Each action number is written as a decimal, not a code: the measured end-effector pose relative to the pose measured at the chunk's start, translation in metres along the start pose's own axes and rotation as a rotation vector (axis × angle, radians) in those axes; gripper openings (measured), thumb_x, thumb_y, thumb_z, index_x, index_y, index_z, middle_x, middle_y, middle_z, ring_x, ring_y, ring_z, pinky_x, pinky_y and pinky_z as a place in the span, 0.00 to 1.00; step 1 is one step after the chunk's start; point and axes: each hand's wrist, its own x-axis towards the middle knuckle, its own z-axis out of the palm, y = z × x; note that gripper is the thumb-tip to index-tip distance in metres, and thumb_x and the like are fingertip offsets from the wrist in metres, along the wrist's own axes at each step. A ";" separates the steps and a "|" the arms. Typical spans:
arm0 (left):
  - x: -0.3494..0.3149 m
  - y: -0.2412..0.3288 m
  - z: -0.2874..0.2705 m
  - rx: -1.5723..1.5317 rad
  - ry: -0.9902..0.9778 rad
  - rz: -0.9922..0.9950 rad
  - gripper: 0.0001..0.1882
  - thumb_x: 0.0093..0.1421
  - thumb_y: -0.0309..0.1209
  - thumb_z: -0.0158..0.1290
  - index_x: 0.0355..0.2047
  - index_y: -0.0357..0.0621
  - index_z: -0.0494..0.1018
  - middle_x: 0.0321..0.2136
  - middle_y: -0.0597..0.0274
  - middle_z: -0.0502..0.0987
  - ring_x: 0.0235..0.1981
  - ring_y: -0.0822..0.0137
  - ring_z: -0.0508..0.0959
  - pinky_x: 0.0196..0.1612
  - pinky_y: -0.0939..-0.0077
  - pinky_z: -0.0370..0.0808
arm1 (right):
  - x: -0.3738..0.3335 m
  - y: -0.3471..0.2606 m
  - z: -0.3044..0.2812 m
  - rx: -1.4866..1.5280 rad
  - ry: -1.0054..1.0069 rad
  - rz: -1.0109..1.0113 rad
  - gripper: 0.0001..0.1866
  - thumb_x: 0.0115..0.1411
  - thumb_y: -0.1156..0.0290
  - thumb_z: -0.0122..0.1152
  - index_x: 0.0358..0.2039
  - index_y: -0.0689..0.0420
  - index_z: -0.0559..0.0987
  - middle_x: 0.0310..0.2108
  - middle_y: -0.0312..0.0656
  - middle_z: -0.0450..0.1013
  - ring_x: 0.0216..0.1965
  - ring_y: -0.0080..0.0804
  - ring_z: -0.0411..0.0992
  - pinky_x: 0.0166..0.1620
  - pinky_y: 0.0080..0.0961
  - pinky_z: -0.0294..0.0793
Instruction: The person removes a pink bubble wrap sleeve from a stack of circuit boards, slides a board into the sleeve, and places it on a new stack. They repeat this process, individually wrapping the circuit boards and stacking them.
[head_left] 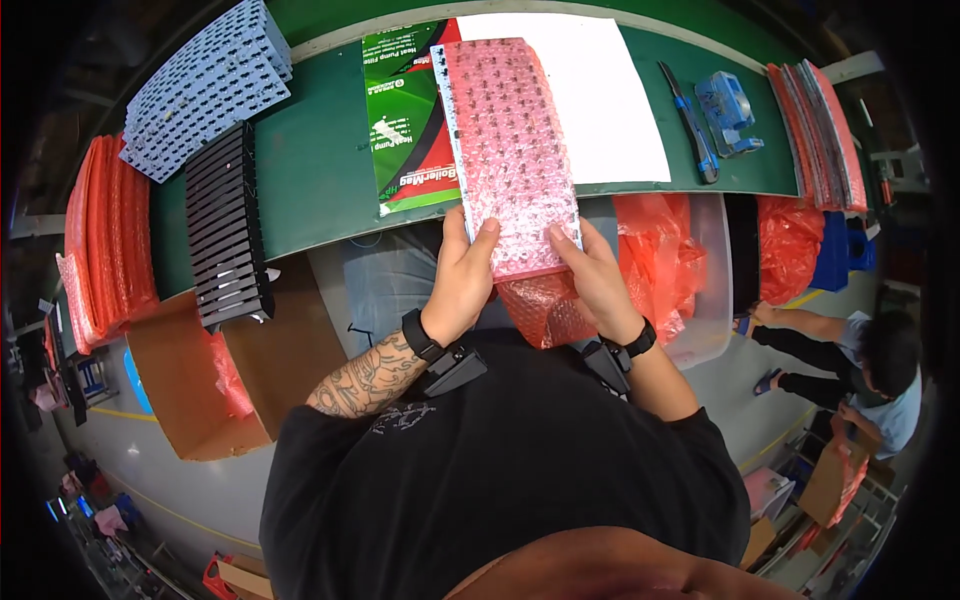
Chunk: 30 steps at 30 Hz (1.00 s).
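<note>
A flat panel with dark slots, sleeved in a pink bubble-wrap bag [508,140], lies partly over the bench edge between my hands. My left hand [465,265] grips its near left edge, thumb on top. On the near right edge, my right hand [597,275] holds it the same way. The loose bag end [548,312] hangs below my fingers toward my body. Beneath the far part of the bag are a green and red printed sheet [400,130] and a white sheet [615,100]. The fingers under the bag are hidden.
Slotted light-blue panels [205,85], a black slatted part [222,225] and stacked red bubble-wrap bags [110,230] stand left. At right are a utility knife [690,125], a blue tape dispenser [728,112] and wrapped panels [820,135]. A cardboard box [185,400] and a clear bin [712,270] flank me. Another person [880,370] works at right.
</note>
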 end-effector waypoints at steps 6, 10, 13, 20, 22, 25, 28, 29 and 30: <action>0.004 0.043 -0.011 0.780 -0.098 -0.187 0.16 0.69 0.33 0.52 0.52 0.35 0.70 0.38 0.57 0.79 0.37 0.73 0.78 0.40 0.76 0.74 | 0.006 0.005 -0.013 -0.068 -0.037 0.012 0.20 0.68 0.73 0.58 0.58 0.65 0.69 0.52 0.43 0.75 0.51 0.26 0.75 0.54 0.25 0.74; 0.041 0.110 -0.038 1.182 0.051 0.152 0.15 0.62 0.36 0.59 0.37 0.34 0.78 0.20 0.57 0.77 0.22 0.72 0.75 0.25 0.69 0.71 | 0.005 0.004 -0.015 -0.041 -0.077 -0.032 0.21 0.67 0.74 0.60 0.58 0.66 0.69 0.52 0.44 0.75 0.51 0.26 0.75 0.55 0.26 0.74; 0.117 0.140 -0.048 0.884 0.094 0.463 0.15 0.61 0.36 0.60 0.42 0.36 0.79 0.29 0.60 0.81 0.29 0.74 0.76 0.31 0.77 0.71 | 0.004 0.003 -0.017 -0.009 -0.108 -0.052 0.22 0.66 0.75 0.60 0.58 0.66 0.69 0.52 0.44 0.75 0.51 0.26 0.75 0.55 0.26 0.74; 0.205 0.128 -0.014 0.567 0.098 0.208 0.15 0.62 0.31 0.60 0.47 0.34 0.78 0.38 0.60 0.81 0.36 0.71 0.78 0.39 0.79 0.74 | -0.009 0.003 -0.022 0.040 -0.137 -0.085 0.24 0.65 0.75 0.62 0.59 0.66 0.69 0.53 0.43 0.75 0.51 0.27 0.75 0.57 0.28 0.73; 0.208 0.123 -0.007 0.431 0.065 0.122 0.15 0.62 0.30 0.60 0.46 0.33 0.78 0.38 0.59 0.81 0.37 0.70 0.79 0.40 0.78 0.75 | -0.015 -0.002 -0.021 0.038 -0.181 -0.093 0.24 0.64 0.75 0.62 0.59 0.66 0.68 0.52 0.43 0.75 0.52 0.26 0.74 0.57 0.27 0.72; 0.209 0.116 -0.006 0.186 -0.091 -0.024 0.13 0.63 0.28 0.59 0.45 0.32 0.78 0.38 0.55 0.81 0.38 0.68 0.81 0.42 0.74 0.79 | -0.018 0.000 -0.024 -0.006 -0.196 -0.116 0.25 0.64 0.75 0.62 0.60 0.66 0.68 0.52 0.42 0.75 0.52 0.25 0.73 0.57 0.26 0.71; 0.211 0.112 -0.008 0.172 -0.114 -0.014 0.11 0.63 0.27 0.58 0.43 0.32 0.77 0.38 0.53 0.81 0.38 0.66 0.82 0.42 0.73 0.80 | -0.017 0.004 -0.026 -0.110 -0.193 -0.150 0.25 0.64 0.76 0.62 0.60 0.66 0.67 0.52 0.42 0.75 0.52 0.24 0.73 0.57 0.26 0.71; 0.210 0.112 -0.009 0.159 -0.124 -0.007 0.10 0.64 0.26 0.57 0.42 0.32 0.77 0.38 0.53 0.81 0.39 0.65 0.82 0.43 0.72 0.81 | -0.017 0.005 -0.026 -0.137 -0.193 -0.155 0.26 0.64 0.76 0.62 0.60 0.66 0.67 0.52 0.42 0.74 0.52 0.24 0.73 0.57 0.26 0.71; 0.209 0.111 -0.010 0.168 -0.118 -0.009 0.10 0.64 0.26 0.57 0.42 0.32 0.77 0.38 0.53 0.81 0.39 0.65 0.82 0.43 0.72 0.81 | -0.016 0.007 -0.025 -0.163 -0.193 -0.160 0.26 0.64 0.76 0.62 0.60 0.66 0.67 0.52 0.41 0.74 0.52 0.24 0.73 0.57 0.26 0.71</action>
